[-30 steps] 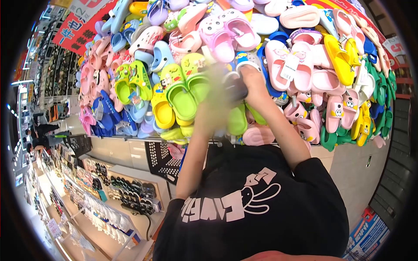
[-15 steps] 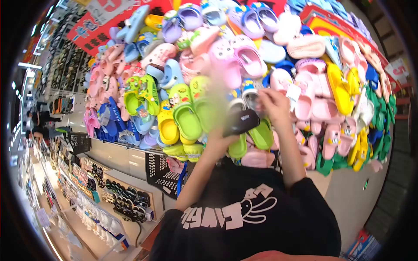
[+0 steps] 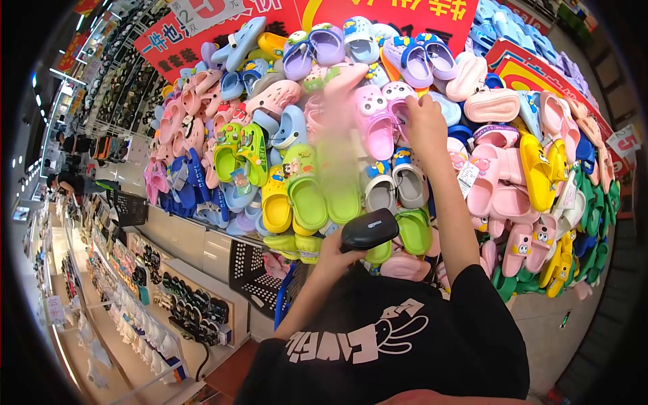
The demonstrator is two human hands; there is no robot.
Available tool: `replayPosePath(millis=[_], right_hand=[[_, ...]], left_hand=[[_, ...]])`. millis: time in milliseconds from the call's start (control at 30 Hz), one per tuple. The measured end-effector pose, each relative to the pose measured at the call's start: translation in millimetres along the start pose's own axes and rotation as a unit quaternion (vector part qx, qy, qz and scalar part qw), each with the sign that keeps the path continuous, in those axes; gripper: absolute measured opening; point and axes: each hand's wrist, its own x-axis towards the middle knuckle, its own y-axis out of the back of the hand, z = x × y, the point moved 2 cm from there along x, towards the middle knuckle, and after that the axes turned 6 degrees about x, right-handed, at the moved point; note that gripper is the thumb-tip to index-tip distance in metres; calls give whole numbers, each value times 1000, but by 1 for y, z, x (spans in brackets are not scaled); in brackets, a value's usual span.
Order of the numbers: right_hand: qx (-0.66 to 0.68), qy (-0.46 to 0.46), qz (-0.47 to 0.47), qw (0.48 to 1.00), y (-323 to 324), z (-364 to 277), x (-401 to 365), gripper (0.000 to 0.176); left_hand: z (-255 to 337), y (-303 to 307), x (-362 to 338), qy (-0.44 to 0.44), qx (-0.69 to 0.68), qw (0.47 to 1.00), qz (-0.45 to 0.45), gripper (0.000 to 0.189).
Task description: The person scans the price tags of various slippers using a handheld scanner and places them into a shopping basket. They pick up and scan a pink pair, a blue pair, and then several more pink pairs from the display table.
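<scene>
My left hand (image 3: 331, 258) is wrapped round a black barcode scanner (image 3: 370, 230), its rounded head held low in front of the shoe pile. My right hand (image 3: 426, 128) reaches up, with bent fingers closed at the edge of a pink clog (image 3: 398, 94) that has googly eyes. Its mate, another pink clog (image 3: 375, 128), lies just to the left. Below them sit a white-and-grey clog (image 3: 380, 192) and a grey clog (image 3: 410, 187) with blue and yellow charms. Lime green clogs (image 3: 414, 231) lie partly behind the scanner.
Colourful clogs and slippers cover the display, including yellow slippers (image 3: 536, 172) at right. Red sale signs (image 3: 385, 17) stand behind. A black perforated basket (image 3: 253, 273) is at lower left. Shelves of shoes (image 3: 192, 304) line the left aisle, where a person (image 3: 69, 181) is bent over.
My right hand has moved up from the grey clogs to the pink clog. The scanner stays in my left hand, now lower and clear of the grey clogs. The view has shifted slightly.
</scene>
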Motion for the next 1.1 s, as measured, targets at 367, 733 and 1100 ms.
replayPosePath(millis=[367,733,1100], right_hand=[[92,16,90,992,7,8,-19,12],[620,-311,-14,720,30,10,-69,10],[617,-315,-18,721,12,9,-89,18]], left_hand=[[-4,-6,8,23,-18,1000,0,43],[18,-1,11,40,-162,986,-2,40],[57,-9,25,25,-153,988,-11,26]])
